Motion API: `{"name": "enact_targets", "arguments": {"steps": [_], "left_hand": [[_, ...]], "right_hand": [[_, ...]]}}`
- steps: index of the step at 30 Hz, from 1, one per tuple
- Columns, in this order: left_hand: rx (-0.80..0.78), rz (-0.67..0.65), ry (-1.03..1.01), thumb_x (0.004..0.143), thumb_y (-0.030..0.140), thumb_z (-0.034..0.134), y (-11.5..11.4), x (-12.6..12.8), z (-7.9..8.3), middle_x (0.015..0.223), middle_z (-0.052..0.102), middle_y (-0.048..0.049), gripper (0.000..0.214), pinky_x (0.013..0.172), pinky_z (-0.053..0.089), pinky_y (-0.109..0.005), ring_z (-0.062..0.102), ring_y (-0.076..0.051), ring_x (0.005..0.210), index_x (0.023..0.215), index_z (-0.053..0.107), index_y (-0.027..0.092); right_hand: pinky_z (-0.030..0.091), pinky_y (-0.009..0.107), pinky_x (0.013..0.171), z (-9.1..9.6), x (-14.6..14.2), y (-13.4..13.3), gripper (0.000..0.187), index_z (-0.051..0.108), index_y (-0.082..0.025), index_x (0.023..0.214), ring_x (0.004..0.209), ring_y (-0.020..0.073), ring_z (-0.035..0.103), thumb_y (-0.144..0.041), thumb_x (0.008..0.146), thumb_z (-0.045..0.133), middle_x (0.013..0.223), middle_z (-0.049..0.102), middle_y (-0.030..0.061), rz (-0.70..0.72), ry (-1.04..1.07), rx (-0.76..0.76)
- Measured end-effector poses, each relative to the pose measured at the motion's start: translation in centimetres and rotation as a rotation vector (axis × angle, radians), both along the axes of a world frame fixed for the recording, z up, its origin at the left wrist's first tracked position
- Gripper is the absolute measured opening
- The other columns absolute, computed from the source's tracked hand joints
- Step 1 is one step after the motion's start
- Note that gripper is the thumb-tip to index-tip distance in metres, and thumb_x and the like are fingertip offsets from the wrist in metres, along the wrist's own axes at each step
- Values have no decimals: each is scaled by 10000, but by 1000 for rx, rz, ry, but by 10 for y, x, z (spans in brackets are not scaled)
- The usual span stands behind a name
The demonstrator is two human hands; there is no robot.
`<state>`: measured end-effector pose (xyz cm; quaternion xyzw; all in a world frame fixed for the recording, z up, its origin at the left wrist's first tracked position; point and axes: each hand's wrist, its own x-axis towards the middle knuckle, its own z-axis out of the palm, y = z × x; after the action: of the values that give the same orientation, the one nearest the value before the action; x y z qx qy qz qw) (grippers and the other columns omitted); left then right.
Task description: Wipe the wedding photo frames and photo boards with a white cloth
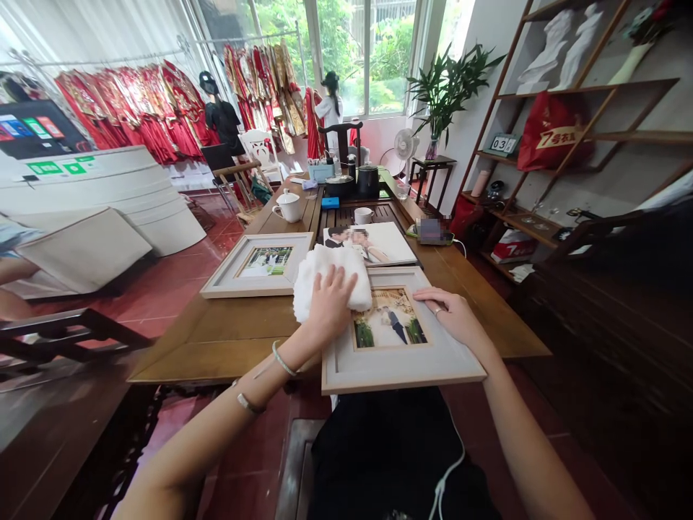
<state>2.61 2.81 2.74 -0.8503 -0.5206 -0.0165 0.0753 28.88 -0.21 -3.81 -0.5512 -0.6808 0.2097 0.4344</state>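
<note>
A pale picture frame [401, 365] holding a photo lies at the near edge of the wooden table [227, 339], overhanging my lap. My left hand [328, 305] presses flat on a white cloth [325, 271] that rests on the frame's upper left corner. My right hand [455, 312] lies on the frame's right border, fingers spread and flat, steadying it. A ring shows on one right finger.
A second framed photo [260, 263] lies to the left and an unframed print [373, 242] behind. Farther back stand a white teapot [288, 206], a cup [362, 214] and a kettle [368, 180]. A phone [433, 231] lies at right. Shelves [568, 144] line the right wall; a dark bench [59, 336] sits left.
</note>
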Motion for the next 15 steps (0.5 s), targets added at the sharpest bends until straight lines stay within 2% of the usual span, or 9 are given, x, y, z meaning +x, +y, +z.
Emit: {"name": "enact_targets", "arguments": {"steps": [6,11,15], "left_hand": [[-91,-57,60,754,79,525,-24,15,5,1485,372,-167,701,1116,218,-588,238,-347,1415,1429,371,183],[-163,-117,89,776,151,543,-64,24,12,1473,382,-194,695,1073,207,-688,272,-375,1392,1442,346,168],[-228,-137,126,775,197,564,-103,17,20,1467,385,-206,739,1112,214,-617,309,-371,1375,1465,308,139]], "right_hand": [[451,401,1019,-4,2,2,288,742,-225,938,1093,220,642,-215,850,468,1107,720,48,16,3,3],[451,410,1017,-2,1,1,279,742,-236,932,1086,222,643,-227,856,473,1102,722,43,20,5,9],[450,414,1018,0,0,0,277,746,-239,920,1078,223,646,-229,854,477,1084,728,41,12,12,23]]}}
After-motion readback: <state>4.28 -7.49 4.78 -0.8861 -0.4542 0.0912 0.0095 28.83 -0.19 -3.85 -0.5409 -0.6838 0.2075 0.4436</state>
